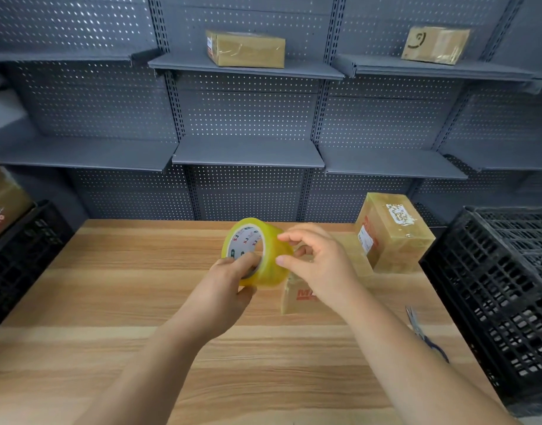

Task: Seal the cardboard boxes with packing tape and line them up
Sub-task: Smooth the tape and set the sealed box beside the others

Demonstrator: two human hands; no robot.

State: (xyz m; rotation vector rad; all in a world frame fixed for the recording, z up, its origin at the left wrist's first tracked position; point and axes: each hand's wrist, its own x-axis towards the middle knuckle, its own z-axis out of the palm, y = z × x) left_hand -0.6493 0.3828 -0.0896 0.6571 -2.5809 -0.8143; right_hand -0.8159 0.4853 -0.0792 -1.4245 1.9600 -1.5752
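My left hand [230,280] grips a roll of yellowish packing tape [271,256] above the wooden table [110,302], with fingers hooked through its core. My right hand [318,265] is at the roll's right side, thumb and fingertips touching its outer surface. Beneath my right hand lies a small cardboard box [297,297] with red print, mostly hidden by the hand. A taller box [392,234] wrapped in tape, with a white label on top, stands behind it at the table's back right.
Scissors [416,326] lie on the table by my right forearm. Black plastic crates stand at the right [493,286] and left [21,250]. Grey shelves behind hold two taped boxes [248,49] [435,44]. A box [3,197] sits on the left crate.
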